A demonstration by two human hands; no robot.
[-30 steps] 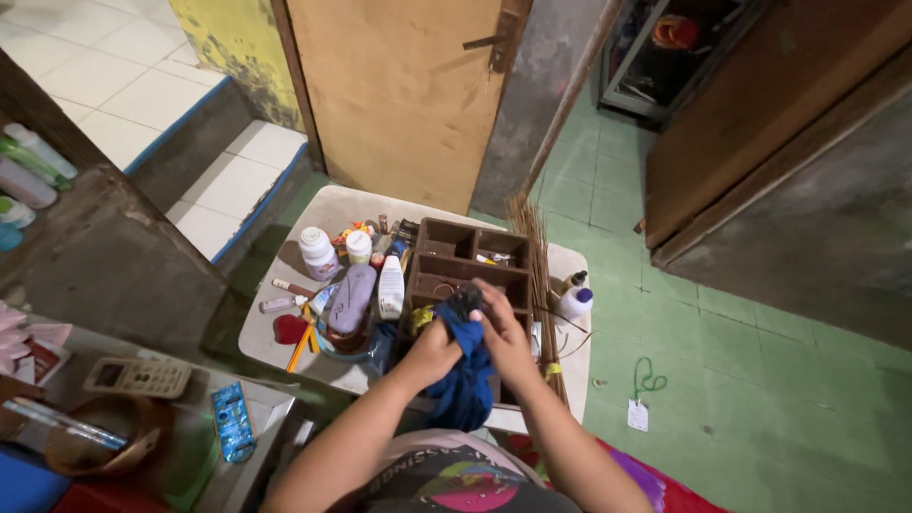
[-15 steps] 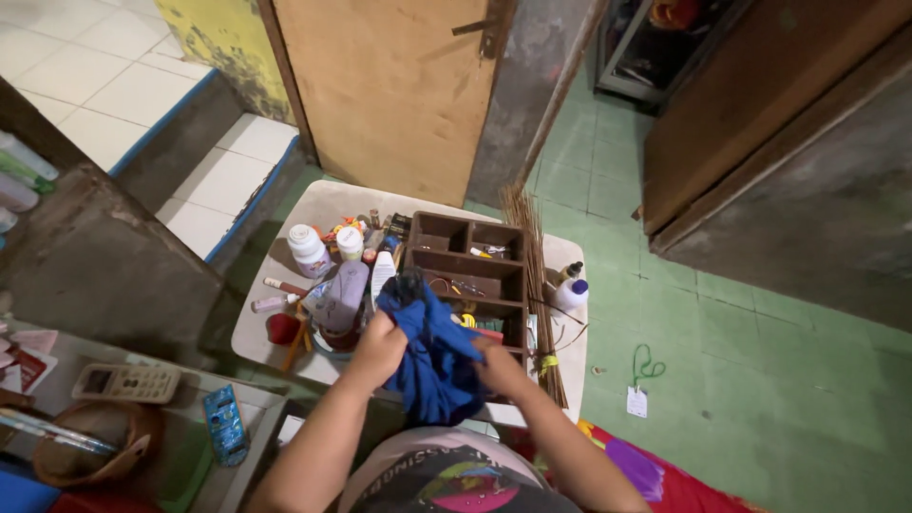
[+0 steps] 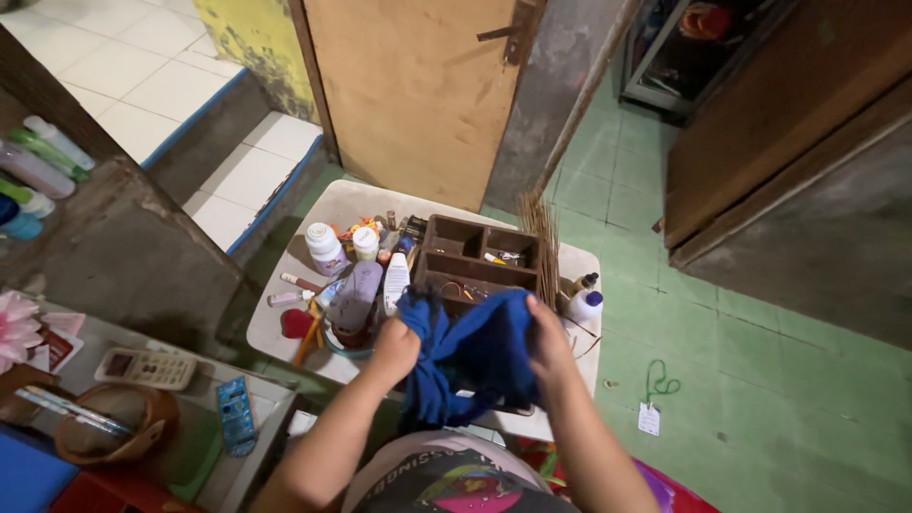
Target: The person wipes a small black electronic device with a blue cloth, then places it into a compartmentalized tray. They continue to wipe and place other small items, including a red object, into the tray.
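Looks like the opening-out stage: holding one blue cloth (image 3: 475, 356) stretched between the left hand (image 3: 394, 347) and the right hand (image 3: 549, 342), up in the air over the near edge of the desk (image 3: 342, 204) and partly covering the front of the wooden organizer (image 3: 465, 242). Left fingers (image 3: 399, 332) curled tight into a fist, bunching the cloth's left edge. Right fingers (image 3: 541, 318) pressed together and clamped on the top right edge. Can't see the thumbs well enough to say more.

Judging only from this, would say any further handling calls for keeping both grips firm and the cloth lifted clear of the clutter underneath – plenty there to snag or knock over.

Counting what's around:
- one cloth, two hands on it
- one organizer, several compartments, small bits inside too tiny to tell
- two white lidded jars (image 3: 324, 249), side by side
- one purple bottle (image 3: 353, 296) lying down, one white tube bottle (image 3: 395, 278) just beside it
- one white bottle with a blue cap (image 3: 584, 304) on the right
- one stick broom (image 3: 541, 237) along the organizer's right side
- one green cord (image 3: 662, 385) on the floor
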